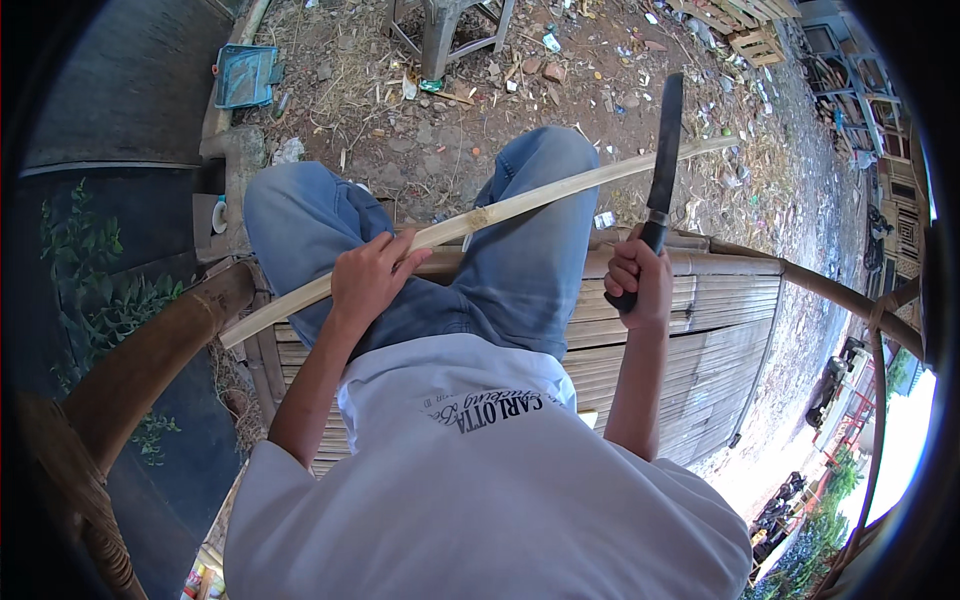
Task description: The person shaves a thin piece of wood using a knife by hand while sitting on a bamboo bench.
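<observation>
Your left hand [372, 280] clasps the probably light, springy bamboo strip [540, 199], best held there, clear of the knife [667, 140] your right hand [643, 280] grips.

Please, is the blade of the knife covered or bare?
Bare: the dark blade shows along its length, beyond the right hand gripping the black handle.

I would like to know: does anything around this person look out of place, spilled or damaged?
Yes, mildly: litter lies scattered over the dirt ground near the grey stool, which looks untidy. The bamboo strip across the legs and the knife in the right hand show no obvious damage.
</observation>
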Motion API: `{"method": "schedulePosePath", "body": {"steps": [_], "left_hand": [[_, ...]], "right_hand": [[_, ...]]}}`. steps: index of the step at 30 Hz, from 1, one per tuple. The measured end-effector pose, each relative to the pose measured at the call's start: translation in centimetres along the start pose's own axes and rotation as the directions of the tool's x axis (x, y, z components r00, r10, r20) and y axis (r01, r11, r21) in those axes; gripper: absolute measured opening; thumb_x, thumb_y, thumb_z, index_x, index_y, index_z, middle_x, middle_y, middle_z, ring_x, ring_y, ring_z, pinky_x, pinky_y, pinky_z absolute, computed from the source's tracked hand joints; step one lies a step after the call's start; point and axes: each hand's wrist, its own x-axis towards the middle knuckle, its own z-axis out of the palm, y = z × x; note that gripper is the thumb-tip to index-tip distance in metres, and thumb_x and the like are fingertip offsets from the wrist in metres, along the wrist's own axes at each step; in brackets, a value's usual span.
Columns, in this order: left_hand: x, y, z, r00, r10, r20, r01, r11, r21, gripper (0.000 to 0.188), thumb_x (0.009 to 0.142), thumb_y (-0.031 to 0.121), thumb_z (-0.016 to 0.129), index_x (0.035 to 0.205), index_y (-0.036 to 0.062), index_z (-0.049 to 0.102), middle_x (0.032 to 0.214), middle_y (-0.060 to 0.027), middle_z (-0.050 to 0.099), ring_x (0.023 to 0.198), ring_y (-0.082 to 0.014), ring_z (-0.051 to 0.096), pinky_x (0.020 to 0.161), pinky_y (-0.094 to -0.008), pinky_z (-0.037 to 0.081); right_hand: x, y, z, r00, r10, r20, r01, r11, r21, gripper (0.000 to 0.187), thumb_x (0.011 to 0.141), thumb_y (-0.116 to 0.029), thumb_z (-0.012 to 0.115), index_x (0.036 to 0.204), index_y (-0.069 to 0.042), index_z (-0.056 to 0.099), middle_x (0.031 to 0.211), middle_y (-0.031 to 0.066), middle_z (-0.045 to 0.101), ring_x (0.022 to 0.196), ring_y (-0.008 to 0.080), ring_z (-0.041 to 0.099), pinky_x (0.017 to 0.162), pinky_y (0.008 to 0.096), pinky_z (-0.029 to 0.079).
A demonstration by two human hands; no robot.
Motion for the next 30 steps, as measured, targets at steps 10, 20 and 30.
{"method": "schedulePosePath", "body": {"steps": [10, 20, 30], "left_hand": [[-0.6, -0.1, -0.2, 0.999, -0.016, 0.029, 0.017, 0.999, -0.032, 0.035, 0.087, 0.043, 0.064, 0.103, 0.0118, 0.068, 0.066, -0.0035, 0.057, 0.054, -0.0226, 0.061, 0.046, -0.0343, 0.047], [0.4, -0.4, 0.1, 1.0, 0.011, 0.0, -0.011, 1.0, 0.006, 0.035, 0.087, 0.043, 0.064, 0.103, 0.0116, 0.068, 0.065, -0.0027, 0.057, 0.053, -0.0213, 0.061, 0.045, -0.0334, 0.047], [1.2, -0.8, 0.4, 0.999, -0.011, 0.032, 0.013, 0.999, -0.045, 0.035, 0.087, 0.041, 0.065, 0.106, 0.0113, 0.068, 0.068, -0.0039, 0.059, 0.056, -0.0227, 0.061, 0.048, -0.0345, 0.047]], "right_hand": [[-2.5, 11.8, 4.1, 0.85, 0.504, 0.157, -0.461, 0.853, -0.244, 0.019, 0.08, 0.003, 0.057, 0.076, -0.009, 0.042, 0.058, -0.0007, 0.04, 0.042, 0.0087, 0.038, 0.04, 0.0278, 0.036], [1.0, -1.8, -0.8, 0.987, -0.142, -0.078, 0.147, 0.988, 0.057, 0.02, 0.083, 0.002, 0.052, 0.078, -0.012, 0.039, 0.056, -0.005, 0.032, 0.041, 0.0045, 0.032, 0.038, 0.0237, 0.03], [-0.6, 11.0, 4.0, 0.842, 0.514, 0.164, -0.457, 0.841, -0.291, 0.02, 0.081, 0.002, 0.057, 0.074, -0.007, 0.041, 0.057, -0.0016, 0.039, 0.043, 0.0094, 0.038, 0.041, 0.0289, 0.036]]}}
